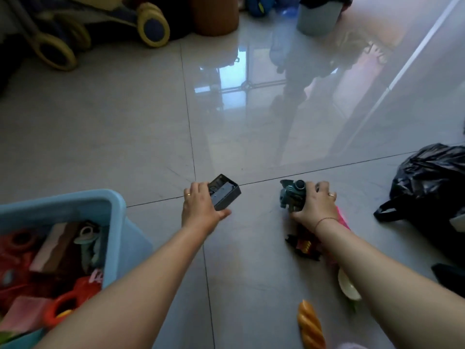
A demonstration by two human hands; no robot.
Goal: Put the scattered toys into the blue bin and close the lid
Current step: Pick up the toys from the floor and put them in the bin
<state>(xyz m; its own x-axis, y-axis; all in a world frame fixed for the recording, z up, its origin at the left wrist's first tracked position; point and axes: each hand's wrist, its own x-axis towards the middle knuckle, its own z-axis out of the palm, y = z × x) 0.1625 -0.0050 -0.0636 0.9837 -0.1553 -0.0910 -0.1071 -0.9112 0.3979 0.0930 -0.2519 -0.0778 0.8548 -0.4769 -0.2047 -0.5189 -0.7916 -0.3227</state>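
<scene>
Left hand (201, 210) has its grip wrapped round a dark box (224, 192), right hand (317, 205) clutches a teal robot toy (292, 195); blue bin (118, 222) sits near left.

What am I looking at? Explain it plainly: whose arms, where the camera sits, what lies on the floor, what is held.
There is no machine here. The two arms belong to a person, and the single picture comes from a camera worn on that person's head, looking forward and down. The left hand grips a dark box. The right hand grips a grey-blue toy. On the tiled floor, at the left, stands the blue bin, open on top, with toys inside. Near the right arm lie a red-and-black toy, a white dish and a toy bread. A black bag sits at the right.
</scene>
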